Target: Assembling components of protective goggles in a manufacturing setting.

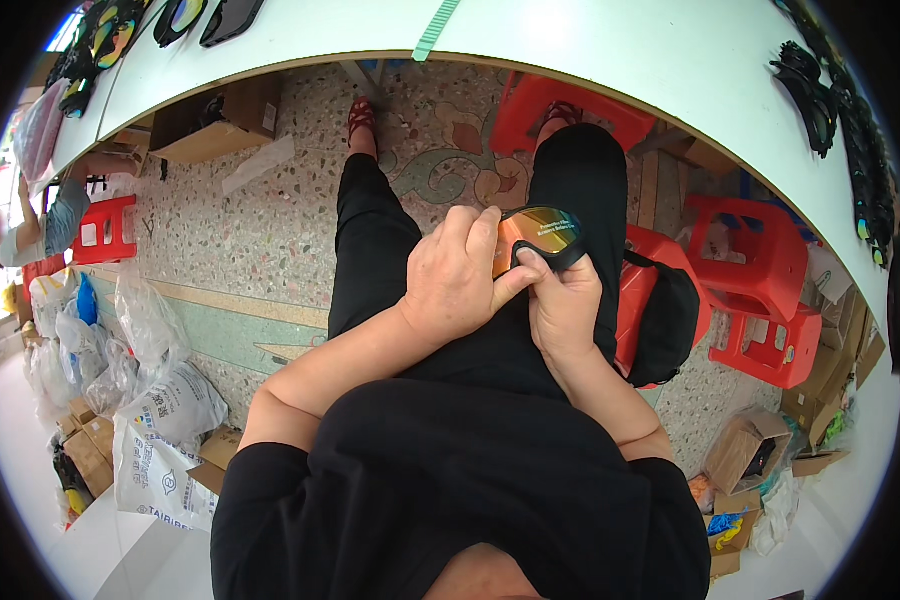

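Head view shows you holding the goggles (536, 238) over your lap, just below the white table (610, 50): left hand (457, 275) pinches the lens edge, right hand (565, 305) grips the black frame. They look light, with a smudge-prone, scratchable lens; keep to the frame.

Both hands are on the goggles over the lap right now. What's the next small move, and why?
Probably slide the left hand thumb further along the mirrored orange lens of the goggles, while the right hand keeps the black frame steady. The left thumb already presses the lens near its lower edge, the right-hand fingers pinch the frame from below, and most of the lens lies beyond the thumb.
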